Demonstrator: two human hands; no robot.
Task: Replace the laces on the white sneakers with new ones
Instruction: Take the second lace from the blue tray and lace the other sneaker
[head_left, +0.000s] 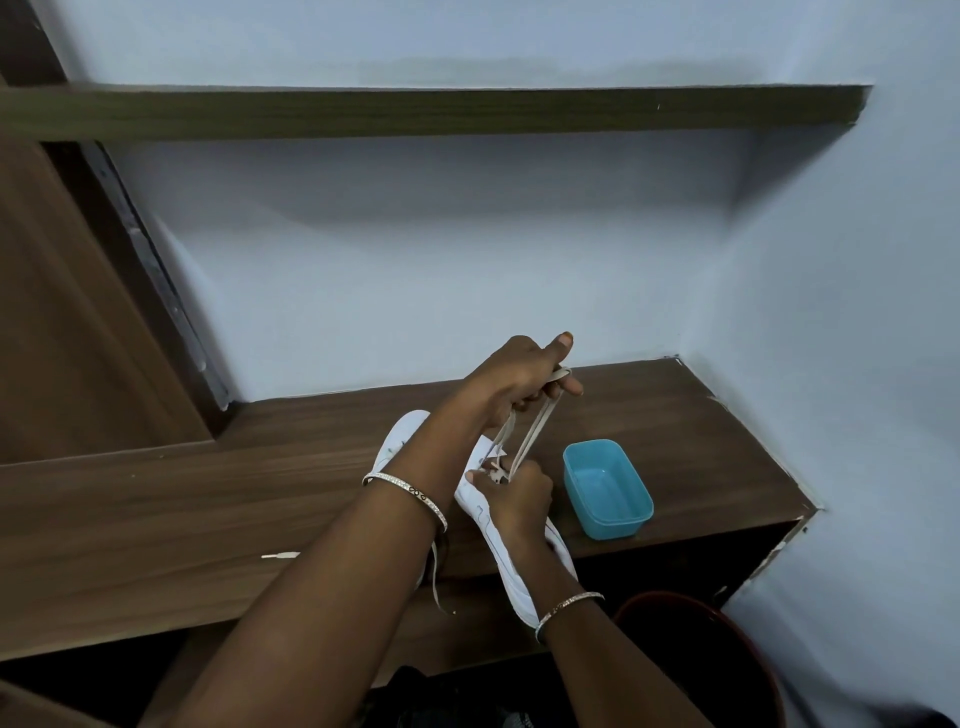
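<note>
Two white sneakers sit on the wood-grain table (156, 509), both smooth and low-cut. One sneaker (506, 566) lies under the right hand (522, 496), its heel past the table's front edge; the other sneaker (402, 434) is half hidden behind the left forearm. The left hand (511, 376), raised above the right, has its fingers curled round a flat pale lace (535, 426), thumb sticking up. Two strands run down from it to the right hand, which pinches them at the eyelets. One thin bangle circles each wrist (two in all). Just right of the right hand stands one blue plastic tub (613, 525), rectangular with rounded corners. Below the left forearm, one loose lace end (435, 577) hangs off the table.
</note>
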